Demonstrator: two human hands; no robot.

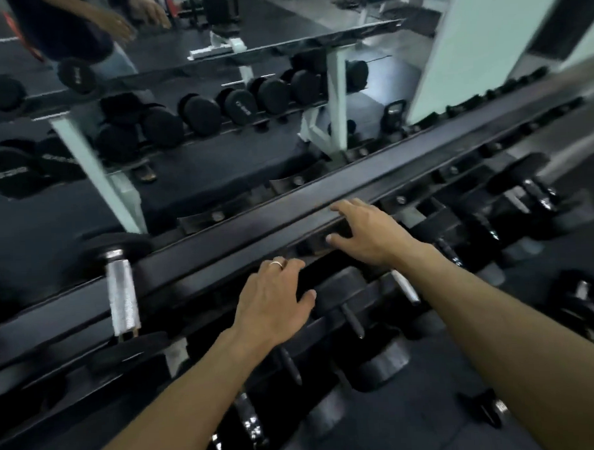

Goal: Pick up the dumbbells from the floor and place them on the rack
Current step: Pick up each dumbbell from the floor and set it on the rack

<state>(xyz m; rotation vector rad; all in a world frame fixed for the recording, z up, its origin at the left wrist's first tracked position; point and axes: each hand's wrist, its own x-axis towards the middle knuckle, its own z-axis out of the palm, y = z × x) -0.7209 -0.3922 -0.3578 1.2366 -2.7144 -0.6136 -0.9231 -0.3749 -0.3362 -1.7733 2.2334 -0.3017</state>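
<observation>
A long black dumbbell rack (221,248) runs diagonally from lower left to upper right in front of a mirror. My left hand (275,300), a ring on one finger, reaches over the rack's lower tier with relaxed fingers and holds nothing. My right hand (364,232) is spread just above the top rail, empty too. A dumbbell with a silver knurled handle (121,293) lies on the top tier at left. Black dumbbells (354,310) sit on the lower tier beneath my hands. Further dumbbells (585,300) lie on the floor at right.
The mirror (182,127) behind the rack reflects stored dumbbells, white rack legs and a person's hands. A small dumbbell (484,409) lies on the dark rubber floor by my right forearm. More dumbbells (536,194) fill the rack to the right. The picture is motion-blurred.
</observation>
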